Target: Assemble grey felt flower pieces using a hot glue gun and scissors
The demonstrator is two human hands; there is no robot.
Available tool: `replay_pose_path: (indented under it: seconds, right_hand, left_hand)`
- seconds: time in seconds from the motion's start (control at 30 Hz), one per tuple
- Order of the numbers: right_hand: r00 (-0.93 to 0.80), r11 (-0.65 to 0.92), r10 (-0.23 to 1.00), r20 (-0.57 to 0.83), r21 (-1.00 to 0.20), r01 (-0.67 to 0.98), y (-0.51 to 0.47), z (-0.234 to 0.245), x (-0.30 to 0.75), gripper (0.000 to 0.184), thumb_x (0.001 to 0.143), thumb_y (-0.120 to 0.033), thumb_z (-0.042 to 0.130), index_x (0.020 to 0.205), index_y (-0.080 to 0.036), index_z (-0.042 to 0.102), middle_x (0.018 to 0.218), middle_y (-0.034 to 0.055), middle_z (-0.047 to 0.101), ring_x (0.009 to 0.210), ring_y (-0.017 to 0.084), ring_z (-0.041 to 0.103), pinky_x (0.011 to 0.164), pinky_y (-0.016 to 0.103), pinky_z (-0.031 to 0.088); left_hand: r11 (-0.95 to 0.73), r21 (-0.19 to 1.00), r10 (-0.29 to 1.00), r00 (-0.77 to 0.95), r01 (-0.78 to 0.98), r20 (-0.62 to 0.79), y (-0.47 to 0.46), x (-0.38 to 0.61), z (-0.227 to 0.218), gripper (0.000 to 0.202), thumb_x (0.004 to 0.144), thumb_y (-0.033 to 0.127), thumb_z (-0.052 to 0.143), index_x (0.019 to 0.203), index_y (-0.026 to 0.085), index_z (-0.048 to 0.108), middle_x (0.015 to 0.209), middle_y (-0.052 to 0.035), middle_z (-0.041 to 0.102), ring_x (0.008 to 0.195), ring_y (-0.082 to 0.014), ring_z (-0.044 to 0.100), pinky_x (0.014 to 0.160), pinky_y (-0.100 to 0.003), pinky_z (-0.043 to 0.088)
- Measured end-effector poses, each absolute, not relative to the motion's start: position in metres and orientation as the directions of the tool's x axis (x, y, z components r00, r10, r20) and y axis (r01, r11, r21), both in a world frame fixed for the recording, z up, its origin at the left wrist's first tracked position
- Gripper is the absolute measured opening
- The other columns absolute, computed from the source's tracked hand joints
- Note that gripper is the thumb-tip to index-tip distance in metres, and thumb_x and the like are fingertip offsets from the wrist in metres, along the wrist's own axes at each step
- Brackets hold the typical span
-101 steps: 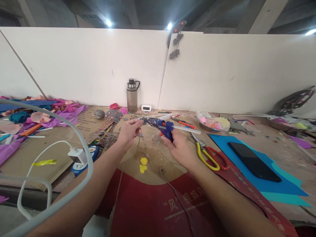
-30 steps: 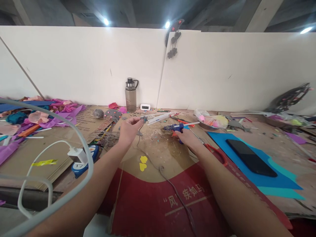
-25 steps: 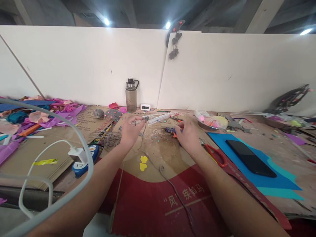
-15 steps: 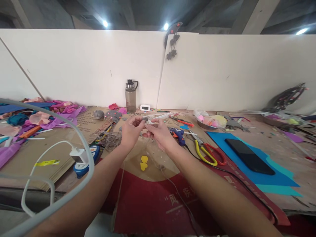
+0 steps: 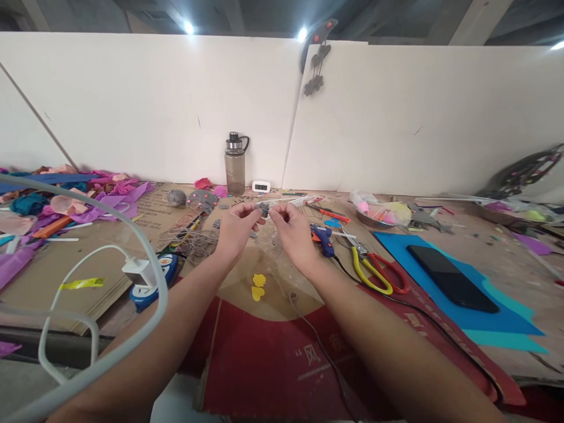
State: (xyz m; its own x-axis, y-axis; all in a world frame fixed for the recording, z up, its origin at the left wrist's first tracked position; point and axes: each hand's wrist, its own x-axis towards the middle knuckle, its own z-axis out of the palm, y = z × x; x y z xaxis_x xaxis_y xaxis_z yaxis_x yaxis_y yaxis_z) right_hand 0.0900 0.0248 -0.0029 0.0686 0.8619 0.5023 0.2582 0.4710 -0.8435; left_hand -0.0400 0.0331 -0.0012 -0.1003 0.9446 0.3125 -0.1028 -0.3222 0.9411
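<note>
A small grey piece (image 5: 264, 209), apparently fixed to a thin wire (image 5: 293, 299), is pinched between the fingertips of the left hand (image 5: 235, 232) and the right hand (image 5: 293, 232), which are held close together above the surface (image 5: 506, 258). A pressing or fitting step is judged to be in hand, so a fine, steady pinch is called for. The glue gun (image 5: 323, 238) and scissors (image 5: 372, 273) are found just right of the right hand, where the trailing wire could be snagged.

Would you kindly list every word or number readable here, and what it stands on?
"风", white, in quotation marks, on the red banner; what follows is cut off from view.
Print on the cardboard sheet: too blurred to read.
Digits on the small white clock: too small to read.
</note>
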Motion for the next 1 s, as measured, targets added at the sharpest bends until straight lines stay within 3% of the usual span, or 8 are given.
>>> replay_pose_path:
  seconds: [0.5, 0.63, 0.73, 0.9, 1.0]
  right_hand:
    - [0.107, 0.424, 0.859, 0.501, -0.812, 0.401, 0.019, 0.007, 0.086, 0.019, 0.079, -0.033, 0.056, 0.065, -0.022, 0.052, 0.063, -0.0015, 0.054, 0.059, 0.013, 0.044, 0.062, 0.028, 0.036]
    - [0.128, 0.415, 0.869, 0.478, -0.844, 0.339, 0.022, 0.006, 0.09, 0.013, 0.076, -0.034, 0.059, 0.075, -0.021, 0.057, 0.059, -0.0048, 0.047, 0.056, 0.012, 0.041, 0.058, 0.026, 0.033]
    - [0.097, 0.389, 0.9, 0.425, -0.883, 0.261, 0.028, 0.003, 0.095, 0.02, 0.073, -0.036, 0.06, 0.085, -0.02, 0.063, 0.058, -0.0056, 0.046, 0.055, 0.012, 0.039, 0.055, 0.026, 0.032]
    - [0.101, 0.323, 0.937, 0.335, -0.938, 0.123, 0.038, -0.001, 0.104, 0.019, 0.069, -0.037, 0.061, 0.069, -0.018, 0.062, 0.062, -0.0032, 0.054, 0.056, 0.01, 0.04, 0.057, 0.026, 0.033]
    - [0.086, 0.284, 0.953, 0.291, -0.955, 0.086, 0.04, -0.003, 0.107, 0.019, 0.068, -0.038, 0.06, 0.067, -0.019, 0.06, 0.059, -0.0043, 0.051, 0.053, 0.01, 0.038, 0.054, 0.025, 0.031]
  left_hand:
    - [-0.259, 0.944, 0.966, -0.068, -0.205, 0.25, 0.032, -0.037, 0.001, 0.009, 0.068, 0.021, 0.068, 0.066, 0.015, 0.062, 0.062, -0.0002, 0.061, 0.055, -0.008, 0.053, 0.057, -0.022, 0.043]
    - [-0.214, 0.937, 0.975, -0.004, -0.276, 0.221, 0.029, -0.036, 0.005, 0.01, 0.069, 0.02, 0.068, 0.065, 0.014, 0.062, 0.062, -0.0004, 0.06, 0.057, -0.0079, 0.055, 0.056, -0.021, 0.043]
    - [-0.122, 0.937, 0.983, 0.091, -0.327, 0.159, 0.028, -0.038, 0.007, 0.013, 0.069, 0.022, 0.072, 0.066, 0.012, 0.063, 0.063, -0.0017, 0.062, 0.057, -0.0077, 0.057, 0.059, -0.021, 0.046]
    - [0.001, 0.92, 0.969, 0.227, -0.393, 0.095, 0.03, -0.043, 0.009, 0.015, 0.067, 0.02, 0.076, 0.076, 0.011, 0.068, 0.076, -0.0071, 0.07, 0.071, -0.0124, 0.067, 0.075, -0.025, 0.053]
    - [0.025, 0.927, 0.967, 0.245, -0.374, 0.073, 0.029, -0.043, 0.012, 0.018, 0.065, 0.019, 0.076, 0.078, 0.011, 0.067, 0.075, -0.0073, 0.07, 0.072, -0.0149, 0.069, 0.075, -0.028, 0.055]
